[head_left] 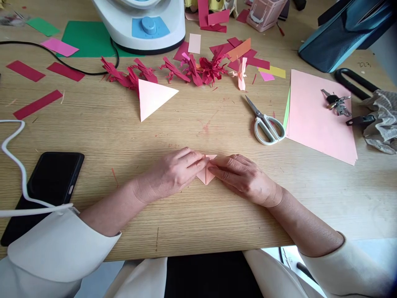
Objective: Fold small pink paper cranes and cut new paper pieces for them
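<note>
A small piece of folded pink paper [206, 178] lies on the wooden table, creased down its middle with a point facing me. My left hand [176, 171] has its fingers closed on the paper's left side. From the right, my right hand [243, 176] pinches the other side, its fingertips close to the left ones. Fingers cover much of the paper's edges. Farther back lies a pale pink paper triangle [155, 98]. Scissors [268, 126] with white handles rest beyond my right hand, their blades closed.
Red folded paper pieces [173, 70] line the back, before a white appliance [145, 25] with a blue knob. Pink sheets [319, 111] with keys [338, 103] lie right. A black phone [52, 178] and white cable [18, 165] are left. Red strips [39, 104] lie back left.
</note>
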{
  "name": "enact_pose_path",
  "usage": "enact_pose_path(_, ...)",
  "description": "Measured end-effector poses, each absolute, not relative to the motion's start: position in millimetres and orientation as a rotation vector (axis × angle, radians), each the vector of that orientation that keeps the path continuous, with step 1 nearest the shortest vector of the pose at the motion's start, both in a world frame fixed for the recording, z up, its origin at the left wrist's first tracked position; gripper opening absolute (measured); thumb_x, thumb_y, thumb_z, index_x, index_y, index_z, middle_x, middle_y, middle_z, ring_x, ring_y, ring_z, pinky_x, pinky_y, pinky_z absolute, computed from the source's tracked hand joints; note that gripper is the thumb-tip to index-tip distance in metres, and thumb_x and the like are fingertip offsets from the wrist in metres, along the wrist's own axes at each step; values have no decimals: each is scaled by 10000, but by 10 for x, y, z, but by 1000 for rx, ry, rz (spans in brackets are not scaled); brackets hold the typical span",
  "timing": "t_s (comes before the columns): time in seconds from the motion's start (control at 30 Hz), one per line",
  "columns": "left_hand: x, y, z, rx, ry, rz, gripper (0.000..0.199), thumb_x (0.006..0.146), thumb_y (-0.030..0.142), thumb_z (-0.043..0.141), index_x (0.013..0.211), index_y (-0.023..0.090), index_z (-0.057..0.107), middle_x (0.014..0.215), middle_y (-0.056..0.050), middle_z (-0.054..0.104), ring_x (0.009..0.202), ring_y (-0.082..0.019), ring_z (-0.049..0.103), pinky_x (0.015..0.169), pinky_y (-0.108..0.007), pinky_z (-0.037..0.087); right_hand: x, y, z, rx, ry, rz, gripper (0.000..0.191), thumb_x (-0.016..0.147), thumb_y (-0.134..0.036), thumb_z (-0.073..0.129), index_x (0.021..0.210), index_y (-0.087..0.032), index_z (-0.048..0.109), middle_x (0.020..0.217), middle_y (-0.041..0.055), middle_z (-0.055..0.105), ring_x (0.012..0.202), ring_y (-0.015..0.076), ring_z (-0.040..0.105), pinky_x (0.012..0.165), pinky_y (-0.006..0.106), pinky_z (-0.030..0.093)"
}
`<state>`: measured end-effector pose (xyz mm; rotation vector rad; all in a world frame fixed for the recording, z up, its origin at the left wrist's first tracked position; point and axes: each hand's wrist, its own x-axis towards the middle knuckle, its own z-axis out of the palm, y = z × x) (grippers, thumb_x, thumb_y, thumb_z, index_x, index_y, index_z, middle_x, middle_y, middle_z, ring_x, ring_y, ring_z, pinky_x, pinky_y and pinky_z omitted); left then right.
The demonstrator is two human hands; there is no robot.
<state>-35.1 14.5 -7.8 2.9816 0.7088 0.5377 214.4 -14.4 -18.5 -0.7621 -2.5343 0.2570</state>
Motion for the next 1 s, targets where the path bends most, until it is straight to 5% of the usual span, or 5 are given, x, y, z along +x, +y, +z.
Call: enact_pose_path(1.0, -350, 138, -91, 3015, 717, 478, 302, 952, 118, 488, 1237, 105, 585, 1121, -87, 658, 985, -192, 592, 921, -332, 535, 2124, -148, -144, -726, -2587, 132, 250, 981, -143, 498, 1183, -181, 641, 979, 84, 630, 851, 189, 541, 737, 348, 471)
